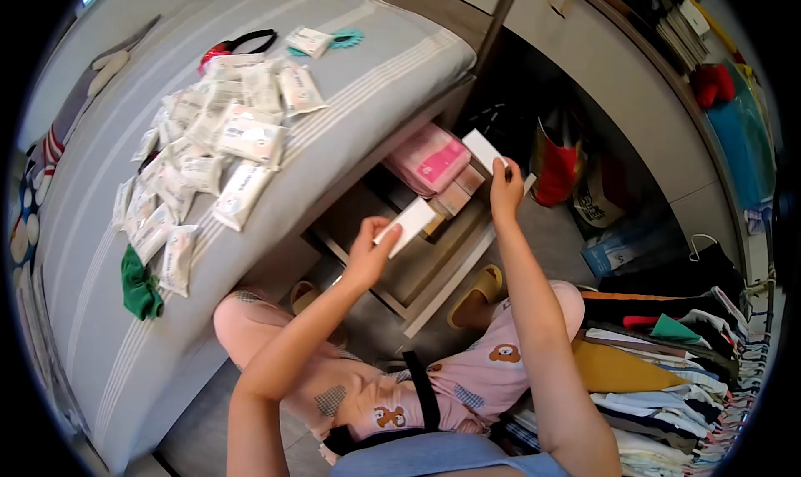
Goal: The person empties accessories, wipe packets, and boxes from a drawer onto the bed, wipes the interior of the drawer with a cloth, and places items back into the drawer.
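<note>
My left hand (pixel 371 250) grips a small white box (pixel 406 226) above the open drawer (pixel 392 298) under the bed. Farther right, my right hand (pixel 506 192) has its fingers closed on another white box (pixel 484 152), held over the drawer's far right corner. Inside the drawer lies a pink package (pixel 430 158), with several small beige boxes (pixel 455 198) beside it. The drawer's near part shows its bare bottom. What is printed on the two white boxes cannot be made out.
Many white packets (pixel 250 135) are heaped on the striped bed (pixel 350 68), with a green cloth (pixel 140 287) near its edge. A red bag (pixel 555 164) stands right of the drawer. Hanging clothes (pixel 659 377) fill the lower right. My slippered feet flank the drawer.
</note>
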Motion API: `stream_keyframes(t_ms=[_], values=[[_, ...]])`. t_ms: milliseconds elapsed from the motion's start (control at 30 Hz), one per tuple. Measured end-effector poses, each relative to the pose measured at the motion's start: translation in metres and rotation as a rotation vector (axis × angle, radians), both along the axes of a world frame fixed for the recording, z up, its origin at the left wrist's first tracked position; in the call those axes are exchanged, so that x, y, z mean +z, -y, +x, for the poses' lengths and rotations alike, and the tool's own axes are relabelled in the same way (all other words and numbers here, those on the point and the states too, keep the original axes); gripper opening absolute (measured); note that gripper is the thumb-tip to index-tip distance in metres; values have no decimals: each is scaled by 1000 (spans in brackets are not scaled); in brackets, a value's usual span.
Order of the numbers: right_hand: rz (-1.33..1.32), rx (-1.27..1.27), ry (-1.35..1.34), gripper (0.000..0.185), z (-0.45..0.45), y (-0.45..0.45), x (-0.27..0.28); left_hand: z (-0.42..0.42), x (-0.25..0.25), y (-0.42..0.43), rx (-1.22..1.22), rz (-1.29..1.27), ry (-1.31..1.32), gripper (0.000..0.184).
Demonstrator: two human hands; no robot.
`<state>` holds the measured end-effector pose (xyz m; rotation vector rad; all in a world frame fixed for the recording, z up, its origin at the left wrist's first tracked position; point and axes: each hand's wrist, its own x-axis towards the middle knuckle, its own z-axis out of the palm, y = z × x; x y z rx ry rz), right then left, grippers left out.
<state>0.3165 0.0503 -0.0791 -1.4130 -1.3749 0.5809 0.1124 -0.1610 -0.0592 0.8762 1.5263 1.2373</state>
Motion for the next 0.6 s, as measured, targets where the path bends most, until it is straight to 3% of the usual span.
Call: stream_keyframes(t_ms=[133, 233, 367, 500, 533, 600], values=[[125, -96, 456, 40, 42, 8, -34, 52, -94, -32, -138, -444, -248, 69], [181, -98, 565, 41, 61, 12, -52, 84, -156, -55, -173, -575, -229, 69], [187, -88, 480, 43, 61, 16, -53, 114, -269, -80, -86, -354, 80, 54], [215, -81, 400, 43, 63, 13, -59, 128, -243, -82, 169, -517, -245, 41], [210, -82, 381, 43, 61, 13, -60, 127, -242, -86, 117, -665, -81, 33], [207, -83, 343, 42, 58, 13, -61, 120, -239, -96, -12, -684, 203, 26]])
